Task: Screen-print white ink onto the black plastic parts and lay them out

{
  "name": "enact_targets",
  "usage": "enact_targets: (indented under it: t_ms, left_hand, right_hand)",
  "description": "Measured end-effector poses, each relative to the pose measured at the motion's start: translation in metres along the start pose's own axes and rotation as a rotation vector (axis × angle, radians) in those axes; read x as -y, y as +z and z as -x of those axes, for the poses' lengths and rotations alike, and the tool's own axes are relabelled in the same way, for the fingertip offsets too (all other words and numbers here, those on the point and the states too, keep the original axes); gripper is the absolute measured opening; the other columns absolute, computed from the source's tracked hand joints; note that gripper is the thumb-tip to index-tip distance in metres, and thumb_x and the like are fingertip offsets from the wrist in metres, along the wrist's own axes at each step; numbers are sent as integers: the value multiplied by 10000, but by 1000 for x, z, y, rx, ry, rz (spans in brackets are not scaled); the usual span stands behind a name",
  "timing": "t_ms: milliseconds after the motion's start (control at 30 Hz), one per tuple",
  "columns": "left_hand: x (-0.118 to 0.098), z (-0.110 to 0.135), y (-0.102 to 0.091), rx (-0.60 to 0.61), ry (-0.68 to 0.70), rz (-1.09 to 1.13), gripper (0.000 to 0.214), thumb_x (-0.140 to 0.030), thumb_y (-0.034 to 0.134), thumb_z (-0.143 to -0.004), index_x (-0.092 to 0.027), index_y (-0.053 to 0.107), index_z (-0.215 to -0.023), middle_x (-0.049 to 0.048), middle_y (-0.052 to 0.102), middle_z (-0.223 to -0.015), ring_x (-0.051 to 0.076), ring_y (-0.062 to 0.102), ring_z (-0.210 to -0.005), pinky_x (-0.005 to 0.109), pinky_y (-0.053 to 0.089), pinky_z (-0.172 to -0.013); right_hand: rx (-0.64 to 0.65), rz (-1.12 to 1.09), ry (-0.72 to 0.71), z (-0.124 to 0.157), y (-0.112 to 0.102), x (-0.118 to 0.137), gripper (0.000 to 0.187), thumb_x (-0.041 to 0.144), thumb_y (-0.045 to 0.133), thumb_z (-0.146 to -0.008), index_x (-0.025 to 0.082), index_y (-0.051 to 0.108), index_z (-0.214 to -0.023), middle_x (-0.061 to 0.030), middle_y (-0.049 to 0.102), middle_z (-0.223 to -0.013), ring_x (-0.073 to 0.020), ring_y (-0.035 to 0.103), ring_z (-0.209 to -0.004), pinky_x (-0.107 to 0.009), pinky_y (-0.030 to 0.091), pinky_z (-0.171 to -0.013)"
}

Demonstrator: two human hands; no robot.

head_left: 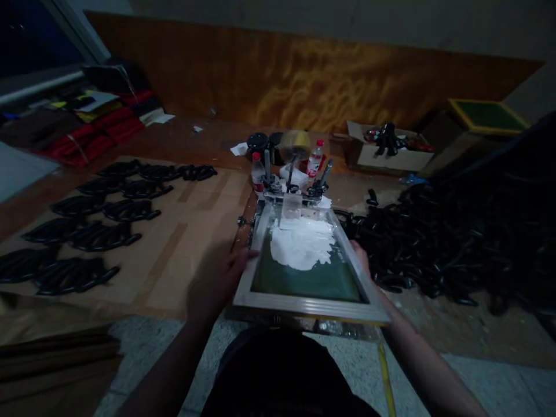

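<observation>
A screen-printing frame [310, 306] with a metal rim and green mesh lies in front of me. White ink [302, 243] is spread thickly over the far part of its mesh. Along the left rim is my left hand [228, 272], one digit reaching the frame's edge; its other fingers are lost in shadow. My right hand [361, 259] is beside the right rim, partly covered by the frame, its fingers mostly hidden. A pale block or blade [292, 207] stands at the ink's far edge. Behind it, a clamp assembly [319, 188] meets the frame's far end.
Black curved pieces [104, 226] lie in fanned groups on cardboard [174, 260] at left. A large heap of similar black pieces [417, 243] covers the right. Bottles [315, 159], dark jars [258, 142] and an open carton [391, 153] stand behind. Red bundles [82, 142] sit far left.
</observation>
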State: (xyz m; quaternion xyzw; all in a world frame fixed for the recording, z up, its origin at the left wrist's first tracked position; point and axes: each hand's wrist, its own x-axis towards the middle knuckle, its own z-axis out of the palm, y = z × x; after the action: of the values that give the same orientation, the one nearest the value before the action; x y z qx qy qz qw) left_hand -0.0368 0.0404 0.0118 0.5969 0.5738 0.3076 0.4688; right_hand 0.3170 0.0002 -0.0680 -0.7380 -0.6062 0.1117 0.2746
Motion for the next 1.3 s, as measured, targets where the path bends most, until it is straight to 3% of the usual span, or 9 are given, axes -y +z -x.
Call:
enact_targets:
  t_ms: [67,167,233,367,467,700,900,1067,1300]
  left_hand:
    - [33,7,9,61,-41,8,531,-576,556,-822,-189,715,-1148,64,745,-961,250,675,-881,348,537,-754]
    - [71,6,26,129,-65,15,693,-522,594,-810,-146,539,-1390,59,711,-841,231,657,-774,355,533,-713]
    - [87,1,34,157,-85,-20,732,-481,565,-836,-117,442,-1459,36,674,-772,213,635,-716,351,523,-701]
    - [101,-8,40,186,-69,-39,683,-426,539,-857,-104,441,-1452,53,690,-821,217,645,-781,357,521,-772]
    - [104,-9,40,202,-71,-60,673,-433,531,-856,-96,460,-1435,73,708,-876,236,657,-844,380,520,-823]
    - [103,-7,40,185,-89,-30,666,-450,527,-851,-107,484,-1419,120,718,-1041,256,669,-940,410,511,-896]
    - [103,-7,40,171,-109,-27,689,-472,553,-832,-94,497,-1405,70,707,-866,232,663,-805,377,530,-790]
    - [102,-6,40,160,-97,-23,666,-473,552,-834,-105,517,-1388,87,720,-938,242,671,-871,379,523,-830]
    - [61,1,20,83,-48,51,604,-526,568,-827,-182,598,-1323,79,734,-999,251,670,-907,361,549,-776]
  right_hand:
    - [-83,19,-16,-23,-15,4,387,273,402,-904,168,668,-1165,-134,636,-1145,-274,582,-1060,-442,470,-941]
    - [-124,79,-244,-57,-12,47,559,339,576,-849,149,519,-1372,-174,455,-1438,-317,440,-1289,-475,380,-1058]
    - [-13,182,-376,-74,2,86,648,306,652,-809,136,467,-1407,-186,433,-1461,-327,427,-1294,-458,382,-1049]
    - [341,408,-318,-79,28,131,317,191,573,-850,169,619,-1163,-123,670,-1122,-249,599,-1026,-301,456,-838]
    - [461,457,-349,-53,35,127,211,138,512,-871,168,659,-1019,-108,698,-1005,-221,631,-914,-268,440,-740]
    - [624,292,-802,-6,12,101,171,87,537,-837,173,657,-923,-70,686,-923,-199,592,-900,-288,425,-773]
    - [389,262,-692,2,36,96,196,134,519,-889,151,658,-1027,-121,672,-988,-236,566,-929,-334,436,-785]
    - [456,200,-737,16,36,88,233,163,543,-883,163,669,-1080,-99,690,-978,-226,595,-931,-317,450,-790]
    - [267,222,-353,-83,-2,128,583,387,598,-920,283,438,-1471,-70,689,-1200,-240,651,-1016,-307,479,-826]
